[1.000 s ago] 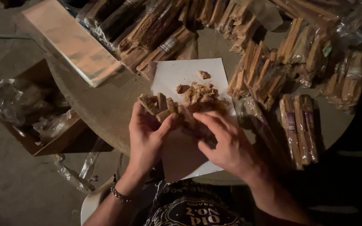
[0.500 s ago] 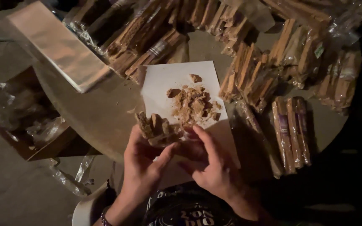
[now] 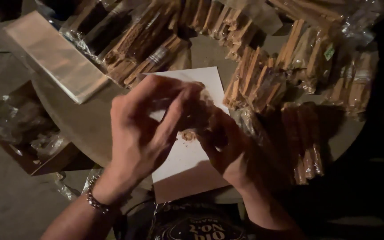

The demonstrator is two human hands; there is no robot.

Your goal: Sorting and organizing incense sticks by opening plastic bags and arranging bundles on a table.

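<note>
At the far left, below the table edge, an open brown cardboard box (image 3: 27, 133) holds crumpled clear plastic. Above it, on the round grey table (image 3: 83, 126), lies a flat stack of clear rectangular plastic sleeves (image 3: 54, 55), set at a slant. Further right, along the table's far edge, bundles of tan wooden sticks wrapped in clear plastic (image 3: 143, 44) are heaped together, and more of them crowd the right side just beside a white sheet of paper (image 3: 187, 160) that lies in front of the person, its near edge hanging over the table rim.

The left hand (image 3: 145, 129) is raised above the sheet with its back to the camera, a beaded bracelet (image 3: 95, 202) on the wrist, fingers bent and reaching rightward; it hides much of the paper. Its fingertips meet a blurred clump of brown wood pieces (image 3: 198, 106), partly closed around it. A few small brown wood crumbs (image 3: 187, 134) lie on the sheet just under the hands.

The right hand (image 3: 227, 146) comes up from below, fingers curled toward the same clump and touching it from the right. Both hands hold the clump between them above the middle of the sheet; how tightly cannot be told, since the blur hides it.
</note>
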